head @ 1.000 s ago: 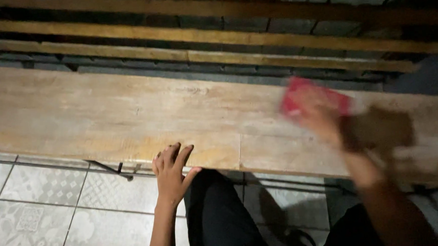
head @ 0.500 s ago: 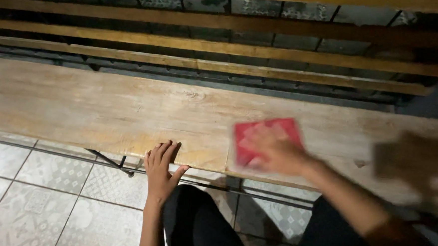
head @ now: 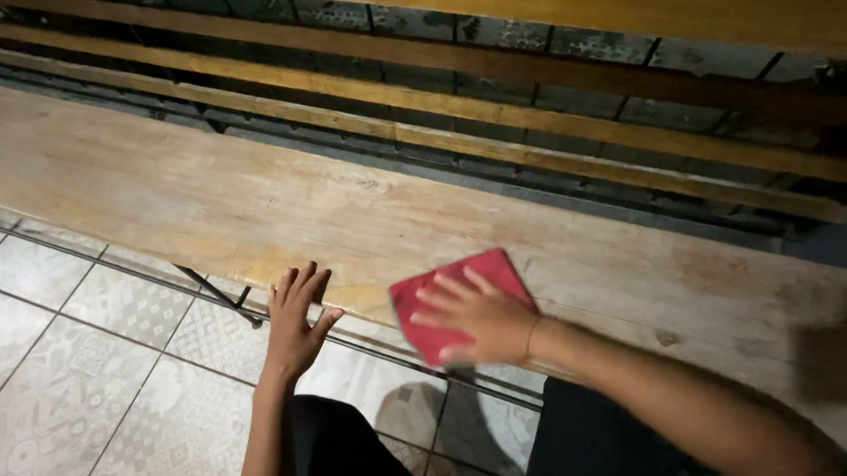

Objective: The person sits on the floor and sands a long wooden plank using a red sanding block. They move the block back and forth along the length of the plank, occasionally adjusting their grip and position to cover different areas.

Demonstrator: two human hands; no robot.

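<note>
While the right hand (head: 481, 320) lies flat on a red cloth (head: 456, 299), its fingers are spread and pressed down on the fabric rather than curled around it, so the cloth is pinned under the palm and not gripped. The cloth sits on the near edge of a long wooden bench seat (head: 247, 194), at about 6 o'clock in the view, with one corner hanging slightly past the edge toward the floor. The left hand (head: 295, 322) is just beside it, at about 7 o'clock, fingers open and extended, the fingertips resting on the front edge of the seat and holding nothing. The two hands are near each other but apart. Beyond the seat, toward 12 o'clock, run several wooden slats (head: 496, 147) of the backrest, with a tiled wall showing between them. A dark patch (head: 845, 361) marks the seat at about 4 o'clock. Under the bench is a patterned tile floor (head: 83, 381), and thin metal frame bars (head: 219, 297) run below the seat edge.
</note>
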